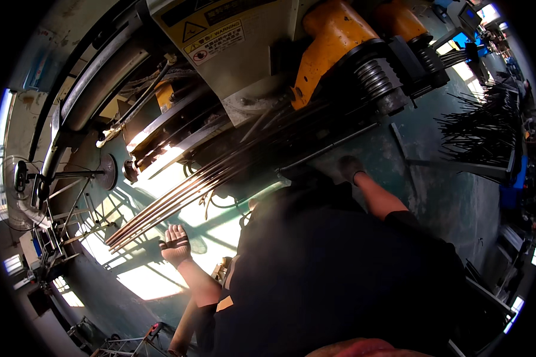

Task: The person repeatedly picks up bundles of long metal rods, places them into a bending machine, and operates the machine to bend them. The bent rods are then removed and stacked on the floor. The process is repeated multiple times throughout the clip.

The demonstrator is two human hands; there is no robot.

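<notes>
My left hand [175, 245] is held out beside a bundle of long thin metal rods [167, 205]. Its fingers are stretched and dark bands wrap some of them; the palm holds nothing. The rods run slantwise from their free ends near that hand into the shadow beneath a large machine [256, 35]. My right hand [351, 168], in a dark covering, hangs over the floor to the right, near a thin dark bar [333, 146] along the machine's front. Shadow hides how its fingers are set.
Orange machine arms [333, 41] with a coiled spring [375, 77] jut out ahead. A rack of dark rods [479, 131] stands at the far right. On the left are a round metal disc [106, 172] and a fan [21, 190]. A brown tube [183, 330] lies near my left forearm.
</notes>
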